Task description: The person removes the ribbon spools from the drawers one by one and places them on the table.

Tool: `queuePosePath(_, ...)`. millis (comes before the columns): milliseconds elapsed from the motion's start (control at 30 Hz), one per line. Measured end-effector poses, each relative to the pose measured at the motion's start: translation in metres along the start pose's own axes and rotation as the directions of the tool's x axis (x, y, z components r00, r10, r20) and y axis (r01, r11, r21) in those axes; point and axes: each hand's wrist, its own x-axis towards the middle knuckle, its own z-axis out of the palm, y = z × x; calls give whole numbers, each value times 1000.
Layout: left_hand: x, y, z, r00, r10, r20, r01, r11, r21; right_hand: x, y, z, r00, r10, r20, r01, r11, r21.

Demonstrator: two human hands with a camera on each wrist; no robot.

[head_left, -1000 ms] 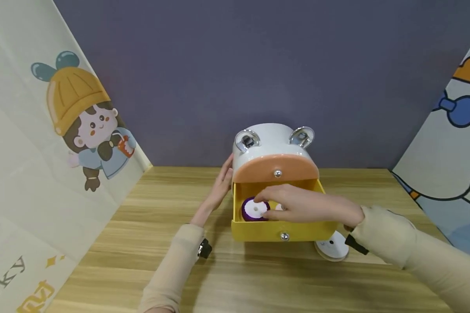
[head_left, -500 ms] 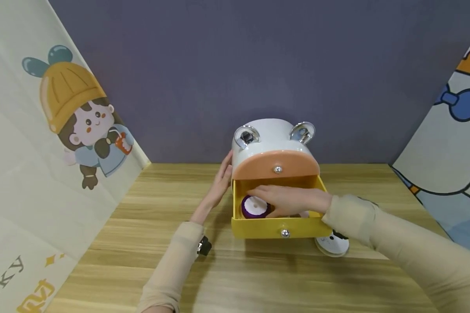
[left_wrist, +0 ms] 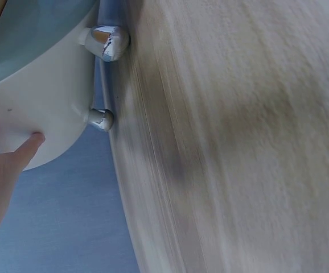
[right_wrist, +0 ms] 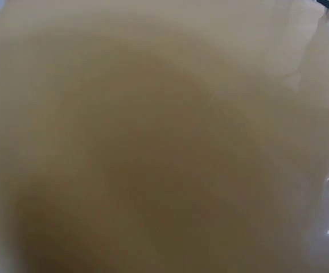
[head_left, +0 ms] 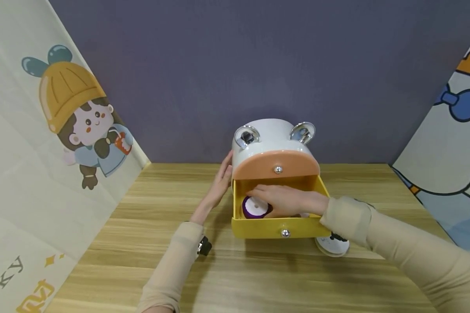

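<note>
From where I stand, a white cabinet with silvery ears sits near the table's back edge, its yellow drawer pulled out. In the drawer's front left corner rests a purple-and-white round piece, pale side up. The person's right hand reaches over the drawer's right wall; its fingers bend round the piece's far side, the thumb low on the near right, gripping it. The right wrist view, mostly blurred tan, does not show those fingertips. The left hand, fingers extended and holding nothing, rests against the cabinet's left side. A white disc lies on the table by the drawer's right front corner.

The piece looks light, probably firm in its white middle and softer at the purple rim, neither fragile nor slippery; pinching it across opposite sides of the rim seems best.
</note>
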Motion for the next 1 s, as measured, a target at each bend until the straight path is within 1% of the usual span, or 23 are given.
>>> queuePosePath(67, 0, 1, 1, 1000, -5, 3, 5, 1000, -4, -2, -1, -1, 1000, 2, -23, -2, 1000, -9)
queuePosePath(200, 0, 1, 3, 1000, 0, 11, 0, 1000, -14, -8, -3, -6, 996, -43, -82, 40, 998, -37)
queuePosePath(300, 0, 1, 3, 1000, 2, 12, -2, 1000, -17, -13, -6, -13, 990, -76, -122, 70, 996, -57)
queuePosePath(433, 0, 1, 2, 1000, -13, 2, 13, 1000, -9, -20, -11, -25, 982, -97, -163, 87, 994, -64)
queuePosePath(500, 0, 1, 1, 1000, -17, -3, 17, 1000, -5, -23, -14, -32, 979, -97, -177, 89, 995, -51)
queuePosePath(667, 0, 1, 2, 1000, -18, 1, 18, 1000, -8, -37, -20, -48, 980, -51, -192, 55, 998, 14)
queuePosePath(733, 1, 1, 3, 1000, -17, 0, 17, 1000, -9, -44, -21, -54, 976, -40, -213, 48, 998, 34)
queuePosePath(833, 0, 1, 3, 1000, -13, 2, 13, 1000, -14, -55, -21, -60, 961, -39, -273, 53, 998, 41)
queuePosePath(900, 0, 1, 3, 1000, -14, 1, 14, 1000, -15, -63, -20, -62, 945, -41, -326, 56, 998, 38)
queuePosePath(1000, -2, 3, 1, 1000, -18, 3, 18, 1000, -16, -76, -18, -65, 923, -14, -386, 37, 998, 52)
